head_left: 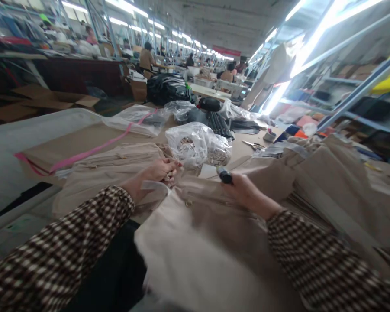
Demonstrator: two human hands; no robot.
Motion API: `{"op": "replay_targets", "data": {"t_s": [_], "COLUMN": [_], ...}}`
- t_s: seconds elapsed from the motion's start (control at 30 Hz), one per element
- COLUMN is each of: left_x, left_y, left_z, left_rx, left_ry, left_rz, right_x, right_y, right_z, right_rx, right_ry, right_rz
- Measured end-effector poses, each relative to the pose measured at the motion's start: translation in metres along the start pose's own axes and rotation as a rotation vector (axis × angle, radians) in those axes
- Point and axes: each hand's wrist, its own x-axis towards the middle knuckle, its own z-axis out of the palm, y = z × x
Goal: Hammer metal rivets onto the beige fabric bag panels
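My left hand (164, 171), with a ring on one finger, is closed at the upper left corner of a beige fabric piece (207, 242) that drapes toward me over the table edge. Its pinched fingertips seem to grip the fabric's edge. A small metal ring (188, 203) shows on this piece. My right hand (245, 190) is wrapped round a short dark cylindrical tool (224, 175) with a paler end, just above the fabric; its exact kind is unclear. Left of my left hand lies a stack of similar beige pieces (117, 162).
Ahead sits a clear plastic bag (195, 143) of small beige parts. Scissors (253, 145) and a tape roll (269, 136) lie beyond it. Piled beige fabric (337, 182) fills the right side. A pink strip (94, 149) crosses the left. Several people work farther back.
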Motion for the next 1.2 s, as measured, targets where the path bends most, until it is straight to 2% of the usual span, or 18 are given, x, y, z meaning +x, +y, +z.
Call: {"op": "replay_targets", "data": {"t_s": [0.07, 0.1, 0.17, 0.23, 0.3, 0.4, 0.53, 0.67, 0.77, 0.9, 0.97, 1.1, 1.2], "left_x": [-0.005, -0.008, -0.014, -0.022, -0.029, -0.036, -0.033, -0.023, -0.019, -0.019, -0.019, -0.012, -0.002], "left_y": [-0.003, -0.004, -0.005, -0.007, -0.013, -0.027, -0.041, -0.045, -0.046, -0.046, -0.047, -0.052, -0.059], "left_z": [0.000, 0.002, 0.013, 0.028, 0.046, 0.070, 0.093, 0.109, 0.114, 0.110, 0.107, 0.105, 0.104], "left_rx": [0.050, 0.084, 0.151, 0.213, 0.259, 0.257, 0.277, 0.469, 0.503, 0.363, 0.332, 0.392, 0.481], "left_ry": [0.054, 0.075, 0.079, 0.019, -0.072, -0.192, -0.319, -0.342, -0.335, -0.384, -0.371, -0.299, -0.336], "left_rz": [0.022, 0.031, 0.042, 0.036, 0.005, -0.003, 0.154, 0.318, 0.321, 0.108, 0.030, -0.016, -0.024], "right_x": [0.003, 0.003, 0.004, 0.004, 0.000, -0.011, -0.025, -0.025, -0.023, -0.023, -0.025, -0.030, -0.033], "right_y": [0.014, 0.021, 0.031, 0.034, 0.030, 0.014, -0.012, -0.022, -0.017, -0.002, 0.004, 0.012, 0.021], "right_z": [0.045, 0.059, 0.072, 0.068, 0.054, 0.034, 0.028, 0.033, 0.031, 0.026, 0.026, 0.033, 0.045], "right_rx": [0.008, 0.017, 0.048, 0.099, 0.222, 0.529, 0.967, 1.093, 1.091, 1.093, 1.107, 1.078, 1.036], "right_ry": [-0.018, -0.019, 0.002, 0.056, 0.139, 0.152, 0.040, 0.015, 0.048, 0.049, -0.001, -0.108, -0.243], "right_rz": [0.007, 0.006, -0.003, -0.010, 0.023, 0.117, 0.197, 0.248, 0.244, 0.265, 0.307, 0.331, 0.341]}}
